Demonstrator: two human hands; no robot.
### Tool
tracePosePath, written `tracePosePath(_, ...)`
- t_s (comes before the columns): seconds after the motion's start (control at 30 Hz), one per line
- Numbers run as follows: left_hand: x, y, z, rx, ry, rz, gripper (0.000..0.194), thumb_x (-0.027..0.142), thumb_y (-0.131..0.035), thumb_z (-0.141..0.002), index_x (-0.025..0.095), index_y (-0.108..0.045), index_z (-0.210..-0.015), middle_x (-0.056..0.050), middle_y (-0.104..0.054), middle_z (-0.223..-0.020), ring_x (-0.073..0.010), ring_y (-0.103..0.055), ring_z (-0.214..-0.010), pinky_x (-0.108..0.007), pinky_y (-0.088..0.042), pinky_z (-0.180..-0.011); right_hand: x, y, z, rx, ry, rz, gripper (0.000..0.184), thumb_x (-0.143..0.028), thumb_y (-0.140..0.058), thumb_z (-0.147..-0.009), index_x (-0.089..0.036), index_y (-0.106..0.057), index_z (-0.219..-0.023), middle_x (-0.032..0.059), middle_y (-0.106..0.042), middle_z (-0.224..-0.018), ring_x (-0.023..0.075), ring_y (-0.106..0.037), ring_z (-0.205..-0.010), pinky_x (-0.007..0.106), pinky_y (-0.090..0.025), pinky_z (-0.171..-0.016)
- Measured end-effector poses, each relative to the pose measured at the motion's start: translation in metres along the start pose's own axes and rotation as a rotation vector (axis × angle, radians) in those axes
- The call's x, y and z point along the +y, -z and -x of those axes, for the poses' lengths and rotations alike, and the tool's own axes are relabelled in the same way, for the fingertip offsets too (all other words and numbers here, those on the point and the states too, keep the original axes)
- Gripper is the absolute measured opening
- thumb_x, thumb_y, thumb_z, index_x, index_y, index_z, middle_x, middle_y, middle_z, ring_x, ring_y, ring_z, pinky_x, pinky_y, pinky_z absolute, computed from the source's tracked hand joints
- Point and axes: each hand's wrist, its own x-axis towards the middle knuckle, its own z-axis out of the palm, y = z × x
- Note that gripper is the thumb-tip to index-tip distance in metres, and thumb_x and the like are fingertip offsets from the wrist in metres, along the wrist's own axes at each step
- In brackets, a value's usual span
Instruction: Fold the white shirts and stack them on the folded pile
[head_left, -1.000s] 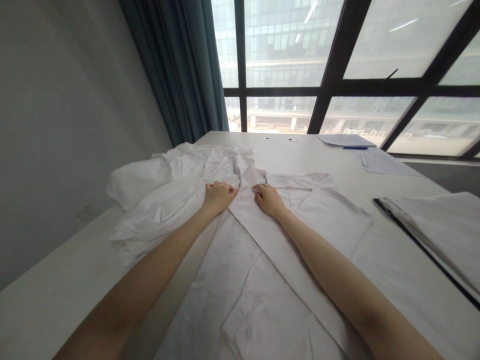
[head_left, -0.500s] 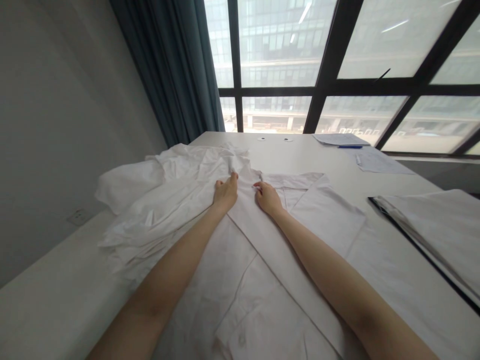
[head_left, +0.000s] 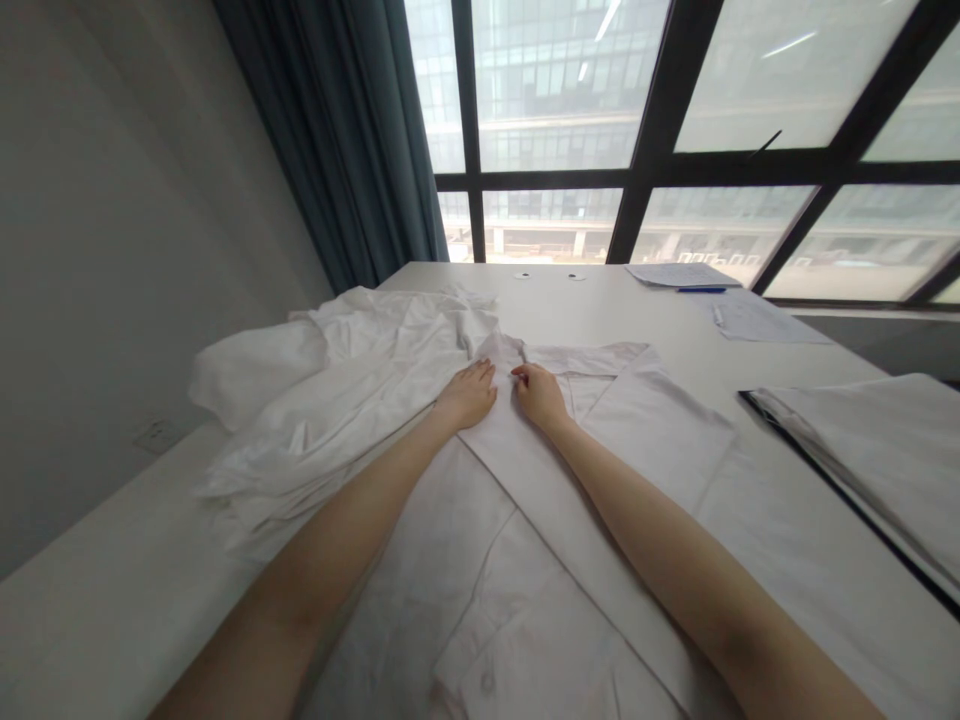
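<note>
White garment (head_left: 525, 490) spread on the white table (head_left: 551, 308); left hand (head_left: 471, 393) lies flat on it, probably pinning it. Right hand (head_left: 540, 398) just beside, fingers curled (can't tell if pinching), likely steadying it.

A white table (head_left: 562, 310) carries white cloths (head_left: 555, 610) and papers (head_left: 681, 275).

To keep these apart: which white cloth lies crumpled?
The leftmost pile, bunched up; the middle cloth, under the right hand, and rightmost cloth lie flatter.
</note>
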Motion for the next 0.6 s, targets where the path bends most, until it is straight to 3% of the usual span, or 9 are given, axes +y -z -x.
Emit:
tracePosePath(0.3,-0.016,0.002,-0.006,-0.118,0.063,0.055,0.063,0.047,-0.029,-0.098,0.014,-0.023,-0.151,-0.014,-0.016,-0.159,-0.0254,-0.018,-0.147,-0.043,-0.02,-0.116,-0.007,0.011,0.006,-0.129,0.123,0.093,0.037,-0.007,-0.041,-0.089,-0.013,-0.065,-0.118,0.014,-0.059,-0.132,0.0213,-0.053,-0.121,0.03,-0.038,-0.101)
tracePosePath(0.47,-0.014,0.005,-0.005,-0.143,0.073,0.069,0.063,0.049,-0.028,-0.098,0.016,-0.022,-0.152,-0.013,-0.015,-0.16,-0.0246,-0.016,-0.147,-0.043,-0.02,-0.116,-0.003,0.048,-0.011,-0.398,0.217,0.134,0.025,-0.015,-0.059,-0.084,-0.019,-0.073,-0.104,0.0102,-0.07,-0.115,0.0243,-0.064,-0.106,0.03,-0.046,-0.092)
tracePosePath(0.6,-0.014,0.006,-0.005,-0.153,0.073,0.077,0.063,0.051,-0.026,-0.098,0.018,-0.021,-0.152,-0.013,-0.016,-0.16,-0.025,-0.015,-0.147,-0.044,-0.019,-0.116,-0.004,0.074,-0.004,-0.566,0.266,0.166,0.032,-0.025,-0.068,-0.079,-0.025,-0.072,-0.111,0.0066,-0.073,-0.108,0.0268,-0.069,-0.095,0.034,-0.051,-0.083)
